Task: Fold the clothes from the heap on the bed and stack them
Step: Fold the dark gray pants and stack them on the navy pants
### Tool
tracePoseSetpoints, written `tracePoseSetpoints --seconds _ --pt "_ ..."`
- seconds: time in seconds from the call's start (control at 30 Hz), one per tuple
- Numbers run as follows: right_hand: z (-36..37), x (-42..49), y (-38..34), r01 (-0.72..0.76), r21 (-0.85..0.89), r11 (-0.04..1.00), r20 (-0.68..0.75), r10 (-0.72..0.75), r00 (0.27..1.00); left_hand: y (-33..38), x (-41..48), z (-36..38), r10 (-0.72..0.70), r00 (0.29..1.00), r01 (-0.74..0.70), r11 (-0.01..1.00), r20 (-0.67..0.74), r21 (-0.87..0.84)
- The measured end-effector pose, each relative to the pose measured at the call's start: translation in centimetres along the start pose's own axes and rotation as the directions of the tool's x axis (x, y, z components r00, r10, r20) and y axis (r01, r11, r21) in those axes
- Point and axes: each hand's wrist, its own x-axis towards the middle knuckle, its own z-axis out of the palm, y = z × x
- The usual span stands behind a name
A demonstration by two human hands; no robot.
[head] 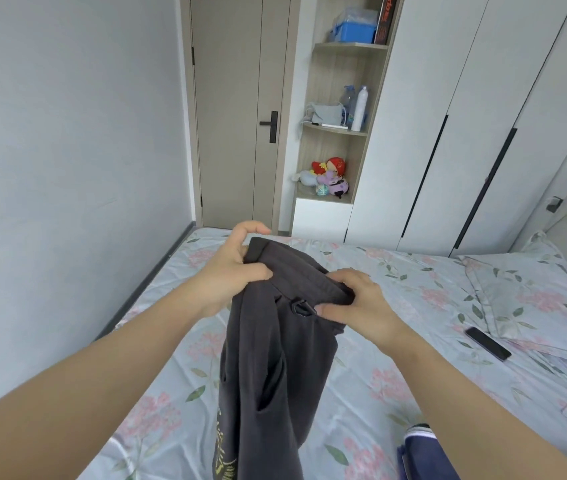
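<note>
Two bare arms reach out over a bed [396,299] with a floral sheet. Both hands grip the top edge of a dark grey garment [268,362] held up above the sheet — the left hand [230,271] pinches its far left corner, the right hand [354,303] curls round the edge just to the right. The cloth hangs down toward the near edge. A phone [488,342] lies on the bed at right, near a pillow [524,289].

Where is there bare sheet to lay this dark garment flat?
Bare sheet lies left of the dark garment to the wall-side edge, and between it and the phone. Crowded around the pillow and navy garment.
</note>
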Motion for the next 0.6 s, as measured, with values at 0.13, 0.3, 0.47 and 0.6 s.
tracePoseSetpoints --seconds 0.13,0.3,0.47,0.6 --pt "0.1 0.4 0.7 0.026 -0.033 0.999 0.002 -0.026 1.0 1.0 0.3 -1.0 0.001 1.0 -0.002 0.998 -0.014 -0.065" --pt "-0.1 0.3 -0.2 0.013 0.322 0.947 -0.005 -0.013 1.0 0.5 0.0 -1.7 -0.001 1.0 -0.007 0.968 0.03 0.249" --pt "-0.2 0.4 -0.8 0.153 0.156 0.976 -0.112 -0.136 0.984 -0.3 -0.4 -2.2 0.097 0.995 -0.098 0.953 0.018 0.285" --pt "-1.7 0.5 -0.3 0.135 0.01 0.991 0.032 -0.135 0.99 -0.3 -0.2 -2.8 0.092 0.996 -0.089 0.984 -0.011 0.153"
